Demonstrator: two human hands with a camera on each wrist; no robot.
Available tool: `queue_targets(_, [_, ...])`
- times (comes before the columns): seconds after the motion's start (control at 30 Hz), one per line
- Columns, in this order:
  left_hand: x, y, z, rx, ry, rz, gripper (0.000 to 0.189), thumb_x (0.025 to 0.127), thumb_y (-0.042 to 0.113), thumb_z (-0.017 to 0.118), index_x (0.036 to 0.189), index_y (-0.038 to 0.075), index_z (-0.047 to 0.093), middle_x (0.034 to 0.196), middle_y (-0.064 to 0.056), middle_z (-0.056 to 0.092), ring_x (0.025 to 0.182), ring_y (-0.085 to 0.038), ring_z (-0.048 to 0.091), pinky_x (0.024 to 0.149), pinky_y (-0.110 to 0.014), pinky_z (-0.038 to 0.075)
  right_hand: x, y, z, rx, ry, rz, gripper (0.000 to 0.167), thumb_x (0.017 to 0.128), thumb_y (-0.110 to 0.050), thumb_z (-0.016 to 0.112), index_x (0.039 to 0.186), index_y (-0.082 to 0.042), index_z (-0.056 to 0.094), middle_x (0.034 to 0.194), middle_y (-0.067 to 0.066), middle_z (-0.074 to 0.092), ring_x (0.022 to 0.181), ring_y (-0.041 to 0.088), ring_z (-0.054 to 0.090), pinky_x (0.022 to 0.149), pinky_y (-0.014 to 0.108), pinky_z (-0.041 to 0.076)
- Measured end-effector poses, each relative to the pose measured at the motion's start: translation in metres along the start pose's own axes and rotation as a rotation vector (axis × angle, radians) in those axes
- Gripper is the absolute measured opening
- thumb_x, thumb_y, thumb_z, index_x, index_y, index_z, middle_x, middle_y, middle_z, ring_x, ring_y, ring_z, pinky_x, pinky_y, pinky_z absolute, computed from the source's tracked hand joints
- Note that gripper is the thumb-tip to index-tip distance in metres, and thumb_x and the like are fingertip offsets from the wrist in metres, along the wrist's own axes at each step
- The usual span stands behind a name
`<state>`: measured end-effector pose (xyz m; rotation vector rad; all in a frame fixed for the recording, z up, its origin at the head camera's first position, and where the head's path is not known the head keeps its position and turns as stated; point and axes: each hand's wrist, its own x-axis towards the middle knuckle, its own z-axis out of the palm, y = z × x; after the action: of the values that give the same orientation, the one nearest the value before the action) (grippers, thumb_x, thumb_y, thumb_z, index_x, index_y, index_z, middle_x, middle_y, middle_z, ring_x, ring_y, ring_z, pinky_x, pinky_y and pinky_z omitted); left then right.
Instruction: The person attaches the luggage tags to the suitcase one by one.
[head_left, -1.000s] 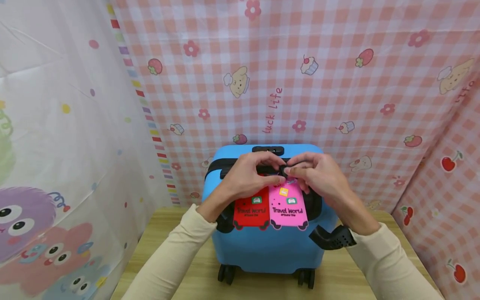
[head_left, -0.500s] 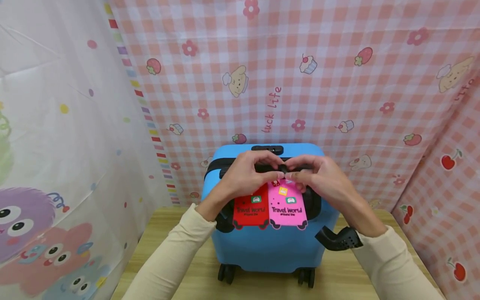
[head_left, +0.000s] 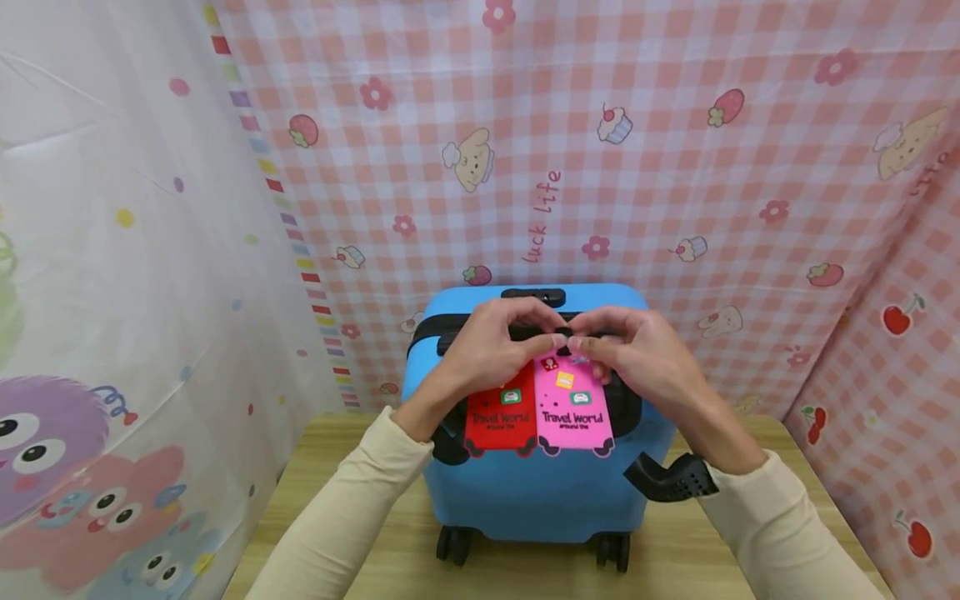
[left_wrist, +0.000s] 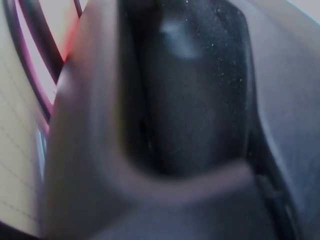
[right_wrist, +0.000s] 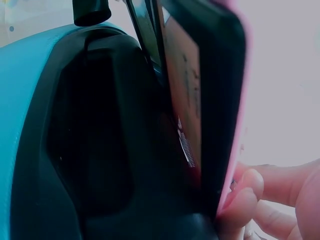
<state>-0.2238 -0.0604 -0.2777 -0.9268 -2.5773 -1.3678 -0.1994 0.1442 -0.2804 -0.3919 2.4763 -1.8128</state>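
A red luggage tag (head_left: 501, 417) and a pink luggage tag (head_left: 573, 417) hang side by side against the front of a blue suitcase (head_left: 536, 500). My left hand (head_left: 495, 346) and right hand (head_left: 648, 354) meet above the pink tag. Thumbs and fingertips of both pinch its short black strap (head_left: 564, 333) near the suitcase's black handle. Parts of the strap are covered by the fingers. In the right wrist view, right fingers (right_wrist: 250, 185) lie at the pink tag's edge (right_wrist: 240, 125). Dark plastic fills the left wrist view, hiding the left hand.
The suitcase stands on casters (head_left: 453, 546) on a wood-grain surface (head_left: 337, 483). A black combination lock (head_left: 532, 296) sits on its top. Pink checked cloth (head_left: 645, 183) hangs behind and at right, patterned white cloth (head_left: 150, 292) at left. A black band (head_left: 671, 479) is on the right wrist.
The right wrist has swung slightly outward. Both thumbs have shifted on the black strap, and their tips are now closer together. The two tags hang nearly as before.
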Motion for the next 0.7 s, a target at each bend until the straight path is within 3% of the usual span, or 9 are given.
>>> queue_targets(0.7, [0.0018,-0.0019,0.0033,0.0,0.045,0.005,0.013,0.093,0.023,0.07,0.104,0.018,0.075,0.096,0.008,0.071,0.088,-0.009,0.062,0.081,-0.029,0.052,0.0007,-0.0005,0.0055,0.021,0.05,-0.017,0.025,0.095,-0.018,0.068,0.111,0.001,0.066,0.085,0.008,0.064,0.061,0.013,0.054,0.059,0.026,0.053])
